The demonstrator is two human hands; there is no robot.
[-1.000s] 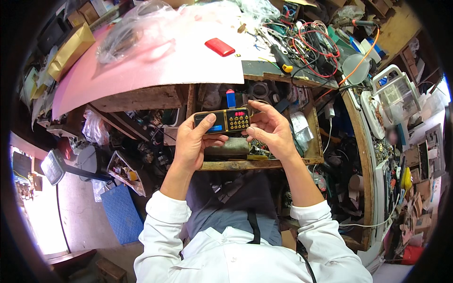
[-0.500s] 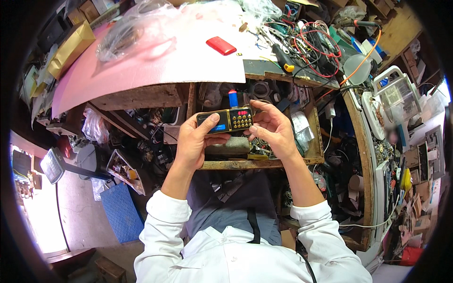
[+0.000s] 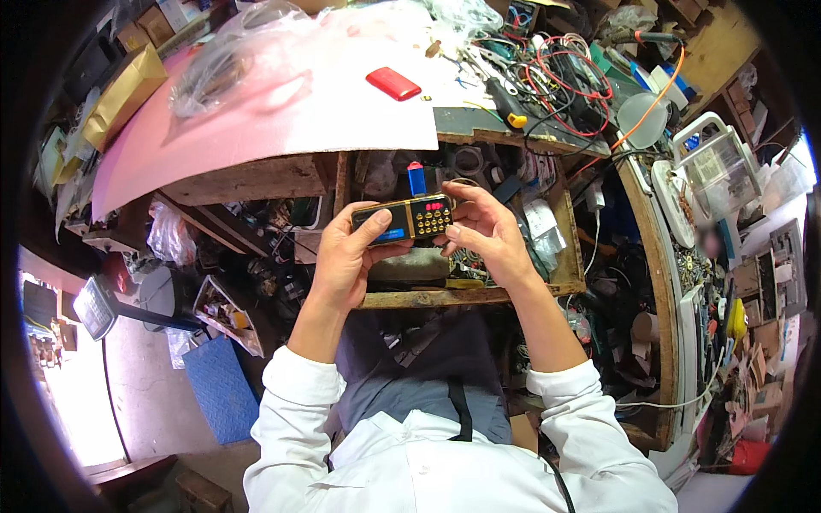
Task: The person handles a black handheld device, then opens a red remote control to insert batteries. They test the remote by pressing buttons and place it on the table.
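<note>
A small black portable radio (image 3: 410, 221) with gold trim, a gold keypad and a lit red display is held level over the open drawer. A blue stick with a red end (image 3: 416, 179) stands up from its top edge. My left hand (image 3: 344, 256) is closed round the radio's left end, thumb across the front and fingers underneath. At the other end, my right hand (image 3: 498, 242) has its thumb against the lower right corner by the keypad. The right index finger reaches toward the top right corner, and the other fingers curl partly behind.
Below the radio, the wooden drawer (image 3: 428, 299) holds cables and small parts. A pink sheet (image 3: 342, 124) covers the bench, with a red flat case (image 3: 393, 84) on it. Tangled red and black leads (image 3: 569, 81) lie at the back right. A clear-lidded box (image 3: 718, 158) stands at right.
Both hands and the radio sit slightly farther left in the view, and so does the bench behind them. The grip on the radio looks nearly the same.
</note>
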